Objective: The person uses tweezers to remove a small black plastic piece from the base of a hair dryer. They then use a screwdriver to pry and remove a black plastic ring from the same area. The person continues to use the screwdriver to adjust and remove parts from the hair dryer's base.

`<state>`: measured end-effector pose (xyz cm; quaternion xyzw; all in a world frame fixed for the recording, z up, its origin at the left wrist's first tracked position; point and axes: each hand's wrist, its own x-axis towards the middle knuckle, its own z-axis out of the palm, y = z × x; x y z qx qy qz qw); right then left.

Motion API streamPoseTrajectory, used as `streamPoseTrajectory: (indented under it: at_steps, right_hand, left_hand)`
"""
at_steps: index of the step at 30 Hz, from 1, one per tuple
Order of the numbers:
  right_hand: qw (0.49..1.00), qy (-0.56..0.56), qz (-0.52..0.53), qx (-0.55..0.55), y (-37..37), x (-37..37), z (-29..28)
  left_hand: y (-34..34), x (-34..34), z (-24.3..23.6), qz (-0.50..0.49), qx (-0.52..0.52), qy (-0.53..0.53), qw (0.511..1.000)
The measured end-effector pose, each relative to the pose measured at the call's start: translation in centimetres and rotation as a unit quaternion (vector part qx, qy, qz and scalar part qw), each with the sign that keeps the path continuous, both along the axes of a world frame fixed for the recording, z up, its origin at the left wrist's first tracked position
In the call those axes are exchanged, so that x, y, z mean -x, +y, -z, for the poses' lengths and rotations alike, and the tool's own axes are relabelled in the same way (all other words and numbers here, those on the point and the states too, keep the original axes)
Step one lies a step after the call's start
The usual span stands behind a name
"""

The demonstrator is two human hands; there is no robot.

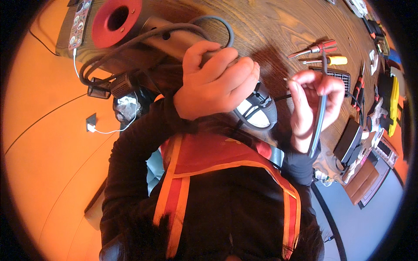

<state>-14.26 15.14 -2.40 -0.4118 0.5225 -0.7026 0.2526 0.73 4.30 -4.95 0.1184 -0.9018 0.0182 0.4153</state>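
We see: two screwdrivers (320, 53) beyond the right hand | phone charger (91, 123) well left of the left hand

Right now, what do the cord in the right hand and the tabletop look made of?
Cord: grey, smooth and matte, bending softly, so probably rubber or plastic sheathing. Tabletop: dark brown with visible grain lines, likely wood or a wood-look veneer, slightly satin.

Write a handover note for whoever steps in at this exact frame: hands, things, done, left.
Left hand: grip closed around the grey hair dryer body, red-ringed end pointing away.
Right hand: pinching the dryer's grey cord near its end.
Two screwdrivers lie untouched on the wooden table.
Done: dryer and cord are in hand.
Left: dryer looks closed; no tool picked up yet.
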Motion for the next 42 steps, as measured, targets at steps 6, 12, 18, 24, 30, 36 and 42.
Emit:
streamPoseTrajectory:
  at_steps: [6,12,18,24,30,36,42]
  right_hand:
    - [0.983,0.176,-0.013,-0.053,1.4,-1.5,-1.2]
    - [0.959,0.264,-0.026,-0.102,1.1,-2.4,-1.9]
    - [0.931,0.324,0.004,-0.169,1.1,-2.9,-3.2]
    - [0.898,0.402,0.039,-0.175,0.9,-3.5,-3.8]
    - [0.865,0.465,-0.017,-0.186,0.8,-3.4,-4.8]
    - [0.883,0.431,-0.032,-0.185,0.6,-3.4,-4.6]
    - [0.869,0.454,0.008,-0.196,0.5,-3.7,-4.5]
  left_hand:
    - [0.4,0.8,0.9,-0.033,0.007,0.025,0.999]
    - [0.2,0.9,1.1,-0.023,0.013,0.026,0.999]
    - [0.4,1.2,1.6,-0.034,0.014,0.042,0.998]
    - [0.6,1.7,2.1,-0.032,0.006,0.081,0.996]
    - [0.3,2.2,2.2,-0.040,0.026,0.117,0.992]
    - [0.6,1.2,1.7,-0.033,0.003,0.048,0.998]
    - [0.5,1.3,1.7,-0.039,0.009,0.053,0.998]
